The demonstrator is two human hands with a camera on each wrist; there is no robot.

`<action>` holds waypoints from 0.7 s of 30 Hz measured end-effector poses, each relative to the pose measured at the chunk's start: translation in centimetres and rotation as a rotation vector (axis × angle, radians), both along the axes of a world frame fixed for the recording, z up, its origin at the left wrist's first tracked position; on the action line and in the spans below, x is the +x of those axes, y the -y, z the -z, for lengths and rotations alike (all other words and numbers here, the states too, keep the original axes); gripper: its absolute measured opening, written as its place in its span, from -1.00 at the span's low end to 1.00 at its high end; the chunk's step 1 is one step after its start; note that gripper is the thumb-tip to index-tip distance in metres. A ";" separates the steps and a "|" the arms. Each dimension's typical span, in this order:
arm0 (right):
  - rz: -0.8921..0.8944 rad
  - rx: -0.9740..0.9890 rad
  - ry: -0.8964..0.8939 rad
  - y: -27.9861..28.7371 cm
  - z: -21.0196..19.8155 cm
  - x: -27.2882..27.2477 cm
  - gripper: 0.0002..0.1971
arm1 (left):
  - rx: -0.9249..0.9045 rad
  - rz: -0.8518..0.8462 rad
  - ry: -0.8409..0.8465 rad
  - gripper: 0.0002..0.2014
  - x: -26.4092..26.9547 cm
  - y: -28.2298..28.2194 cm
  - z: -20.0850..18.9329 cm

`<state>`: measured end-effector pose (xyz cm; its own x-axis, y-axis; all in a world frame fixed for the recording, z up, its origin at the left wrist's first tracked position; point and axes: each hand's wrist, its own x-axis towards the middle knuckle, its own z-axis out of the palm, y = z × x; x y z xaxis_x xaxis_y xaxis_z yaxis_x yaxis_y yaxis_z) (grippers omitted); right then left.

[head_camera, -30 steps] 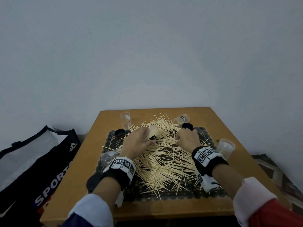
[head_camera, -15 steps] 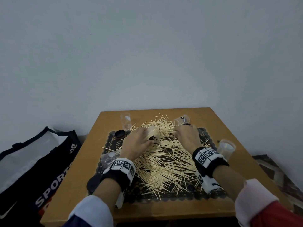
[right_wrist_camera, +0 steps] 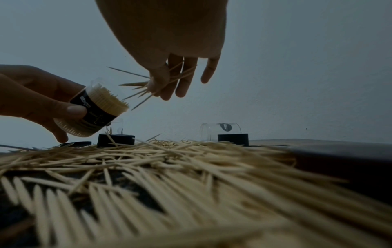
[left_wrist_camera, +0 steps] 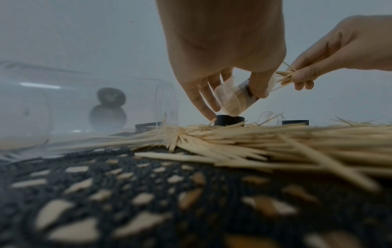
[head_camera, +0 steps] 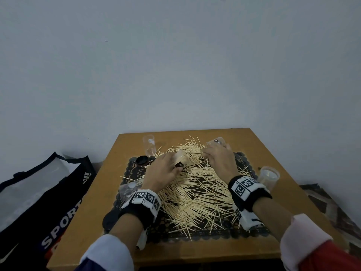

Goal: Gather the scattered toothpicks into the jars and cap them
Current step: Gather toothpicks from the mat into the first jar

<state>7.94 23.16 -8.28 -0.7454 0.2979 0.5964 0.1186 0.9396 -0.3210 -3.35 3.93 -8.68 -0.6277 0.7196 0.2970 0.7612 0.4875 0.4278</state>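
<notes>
A jar (right_wrist_camera: pixel 93 110) is gripped in the left hand (head_camera: pixel 162 173), thumb and fingers curled round its dark label; it is tilted with its mouth turned toward the right hand (right_wrist_camera: pixel 169 73), presumably so that a bundle can be slid in sideways rather than dropped from above; the jar looks nearly full, its toothpick ends packed flush at the mouth. A small bunch (right_wrist_camera: pixel 148 83) is pinched between the right thumb and fingers, points splayed toward the jar mouth and just beside it, not yet inside; the splay suggests the bunch may need squaring before it will enter so crowded a jar.

The jar is held above the pile (head_camera: pixel 195 192), so strays would fall back among the rest; most toothpicks are spread over the dark lace mat (head_camera: pixel 224 235) on the counter (head_camera: pixel 263 145).

Black caps (right_wrist_camera: pixel 115 140) (right_wrist_camera: pixel 233 139) are left standing at the far edge of the pile, within reach for closing. Other clear jars are seen: one upright at the far left (head_camera: pixel 149 144), one on its side behind the right hand (head_camera: pixel 216 141), one upright to the right (head_camera: pixel 268 178), one lying by the left wrist (head_camera: pixel 129 190); most of the task is judged to remain.
</notes>
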 end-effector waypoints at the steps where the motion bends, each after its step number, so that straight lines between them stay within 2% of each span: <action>1: -0.008 0.012 -0.022 0.1 -0.1 0.0 -0.87 | -0.009 0.006 -0.004 -0.38 0.1 0.0 0.0; 8: -0.022 0.118 -0.019 0.3 -0.2 0.0 -0.83 | -0.036 0.062 -0.006 -0.35 0.0 0.0 0.1; 13: -0.019 0.125 -0.037 0.3 -0.2 0.1 -0.82 | -0.042 0.094 -0.022 -0.35 0.0 0.0 0.2; 16: -0.010 0.145 0.018 0.5 -0.4 0.3 -0.82 | -0.034 0.105 -0.029 -0.32 0.0 0.0 0.3; 20: -0.039 0.103 0.097 0.9 -0.8 0.4 -0.84 | -0.056 0.132 -0.037 0.00 -0.1 0.1 0.4; 21: -0.062 0.087 0.115 0.9 -0.8 0.4 -0.82 | -0.066 0.135 -0.039 0.03 -0.2 0.1 0.5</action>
<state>8.31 22.21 -7.45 -0.8257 0.2004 0.5273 0.0909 0.9699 -0.2261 -3.53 3.87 -9.16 -0.5130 0.8152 0.2688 0.8371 0.4059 0.3668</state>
